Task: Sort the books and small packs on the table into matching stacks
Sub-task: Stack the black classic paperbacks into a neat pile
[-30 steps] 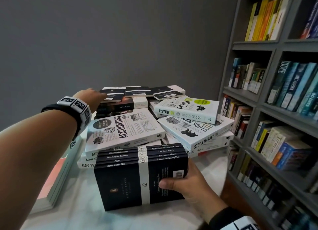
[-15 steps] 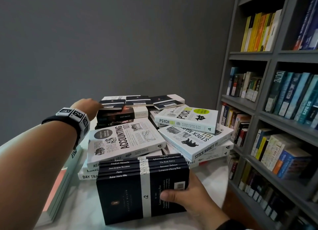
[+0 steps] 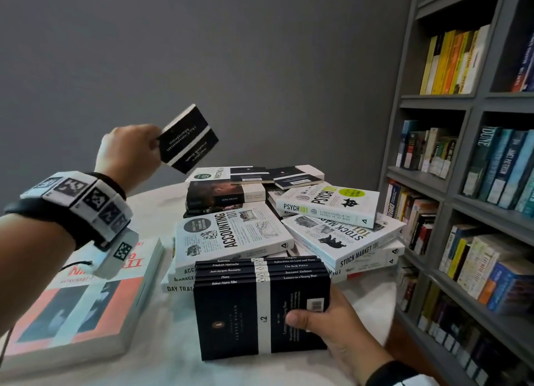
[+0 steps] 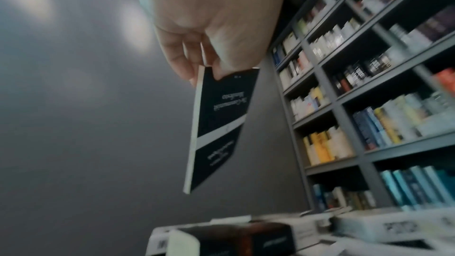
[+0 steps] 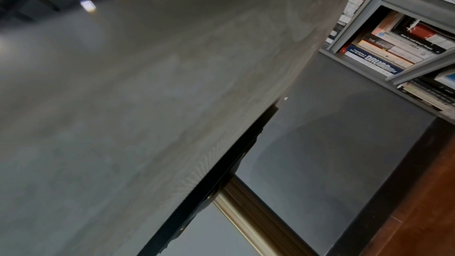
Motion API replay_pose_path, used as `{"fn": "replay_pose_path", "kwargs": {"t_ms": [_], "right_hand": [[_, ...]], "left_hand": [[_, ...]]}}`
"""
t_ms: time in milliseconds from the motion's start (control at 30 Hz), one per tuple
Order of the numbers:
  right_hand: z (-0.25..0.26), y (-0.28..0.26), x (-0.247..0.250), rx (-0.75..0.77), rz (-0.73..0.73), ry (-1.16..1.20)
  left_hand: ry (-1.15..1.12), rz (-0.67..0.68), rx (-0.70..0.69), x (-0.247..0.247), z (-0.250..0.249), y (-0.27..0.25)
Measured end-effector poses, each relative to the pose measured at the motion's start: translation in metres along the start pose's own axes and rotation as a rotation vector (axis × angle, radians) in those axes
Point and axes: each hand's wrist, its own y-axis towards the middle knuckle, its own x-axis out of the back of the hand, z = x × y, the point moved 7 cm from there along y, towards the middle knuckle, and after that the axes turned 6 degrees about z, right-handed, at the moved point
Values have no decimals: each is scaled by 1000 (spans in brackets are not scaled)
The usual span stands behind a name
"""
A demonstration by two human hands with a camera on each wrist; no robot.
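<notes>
My left hand (image 3: 135, 146) pinches a thin black booklet with a white band (image 3: 189, 140) by its corner and holds it in the air above the back of the pile; the left wrist view shows the same booklet (image 4: 219, 129) hanging below the fingers (image 4: 182, 61). My right hand (image 3: 326, 319) grips the right edge of a stack of black booklets (image 3: 260, 307) at the table's front, thumb on the top cover. More thin black booklets (image 3: 274, 175) lie on top of the pile at the back. The right wrist view shows only the table's underside.
White "101" books, Accounting (image 3: 231, 235), Psych (image 3: 329, 203) and Stock Market (image 3: 344, 241), lie in a loose heap on the white table (image 3: 161, 342). A large pink-and-white book (image 3: 75, 310) lies at the left. A grey bookshelf (image 3: 462, 183) full of books stands close on the right.
My left hand reached to the back of the pile, took one thin black booklet and lifted it clear into the air. The right hand stayed on the front stack.
</notes>
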Motion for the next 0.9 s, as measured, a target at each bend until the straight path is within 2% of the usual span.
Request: {"fn": "replay_pose_path", "kwargs": {"t_ms": [67,200,333,467,533,700,900], "right_hand": [[1,0,-1,-3,7,-12],[5,-3,-2,11,6,-6],[4,-4,-3,6,12,2],[0,-1,0,-4,-29,-10],[-1,-1,1,6,-51,-11],[5,-3,-3,43,-49,-86],[12,-6,-11,129,23,22]], "left_hand": [[-19,-85,-59,25,-12,-21],[-20,-311,-329,73,-55,-96],[16,-353,-541,79,-89,-179],[-14,-224,-820,61,-116,-244],[-47,-151,-905,53,-126,-259],[-143,60,-860,35,-136,-260],[-107,316,-855,10,-147,-257]]}}
